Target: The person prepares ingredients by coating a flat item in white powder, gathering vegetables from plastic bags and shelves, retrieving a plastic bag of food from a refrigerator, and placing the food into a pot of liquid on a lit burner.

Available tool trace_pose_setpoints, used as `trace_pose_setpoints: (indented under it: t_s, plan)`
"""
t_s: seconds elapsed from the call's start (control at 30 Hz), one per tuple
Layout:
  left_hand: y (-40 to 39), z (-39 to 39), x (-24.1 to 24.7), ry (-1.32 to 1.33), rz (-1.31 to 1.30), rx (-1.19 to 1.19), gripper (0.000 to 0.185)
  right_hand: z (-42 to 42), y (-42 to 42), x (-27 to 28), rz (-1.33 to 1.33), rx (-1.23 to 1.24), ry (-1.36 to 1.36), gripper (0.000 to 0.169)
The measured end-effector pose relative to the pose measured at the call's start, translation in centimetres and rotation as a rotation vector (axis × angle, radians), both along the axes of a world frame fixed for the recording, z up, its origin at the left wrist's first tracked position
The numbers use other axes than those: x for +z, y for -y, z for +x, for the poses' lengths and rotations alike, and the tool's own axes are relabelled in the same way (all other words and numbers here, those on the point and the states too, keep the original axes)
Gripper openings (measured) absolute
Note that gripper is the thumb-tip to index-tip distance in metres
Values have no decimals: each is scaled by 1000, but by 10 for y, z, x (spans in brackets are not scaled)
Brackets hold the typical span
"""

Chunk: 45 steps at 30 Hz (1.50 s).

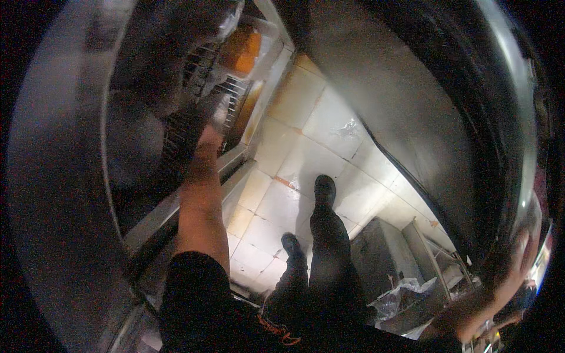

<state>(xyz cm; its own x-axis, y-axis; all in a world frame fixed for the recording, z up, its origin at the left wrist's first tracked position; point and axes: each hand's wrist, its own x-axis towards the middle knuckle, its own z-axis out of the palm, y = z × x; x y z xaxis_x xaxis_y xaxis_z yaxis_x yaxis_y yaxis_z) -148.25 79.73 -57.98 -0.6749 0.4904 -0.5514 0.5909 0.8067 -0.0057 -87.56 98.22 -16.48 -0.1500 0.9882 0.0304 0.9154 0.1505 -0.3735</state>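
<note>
My left arm reaches into a dark refrigerator-like cabinet at the upper left. My left hand (219,110) is down among the wire shelves (234,86), dim and blurred, so its fingers and anything in them are unclear. Just beyond it lies an orange block or tub (248,50) in pale wrapping or a tray. Clear plastic film (230,21) shows above. Far to the right, my right hand (527,238) grips the rim of an open metal door (397,101). The door's dark inner edge hangs over the floor.
Pale floor tiles (309,154) with wet spots lie between cabinet and door. My dark shoes (325,187) stand on them. At the lower right are a grey metal box-like unit (379,247) and crumpled clear plastic (404,295). The cabinet's sill (150,220) runs along the left.
</note>
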Motion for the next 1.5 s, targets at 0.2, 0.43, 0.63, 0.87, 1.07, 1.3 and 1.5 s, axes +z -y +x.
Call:
trace_pose_setpoints:
  t_s: [0.2, 0.43, 0.63, 0.87, 1.07, 1.3, 1.5]
  plan:
    - [32, -40, -61, -137, -43, -197, 30, 28, 23, -1, 102, 81, 391, 43]
    - [36, 103, 83, -87, 28, -330, 32, -30, 45, 18, -215, -92, -246, 39]
    - [160, 208, 112, -137, 191, -1003, 23, -71, 125, 31, -149, -146, -391, 40]
    - [306, 303, 290, 420, 630, -338, 37, -140, 254, 53, -84, 93, -716, 38]
    - [403, 312, 377, 252, 828, -305, 27, -271, 322, 218, 84, 771, -796, 34]
    - [492, 274, 405, 217, 960, -198, 29, -352, 374, 224, -153, 729, -898, 40]
    - [529, 264, 416, 75, 797, -158, 30, -293, 374, 206, 208, 873, -586, 38]
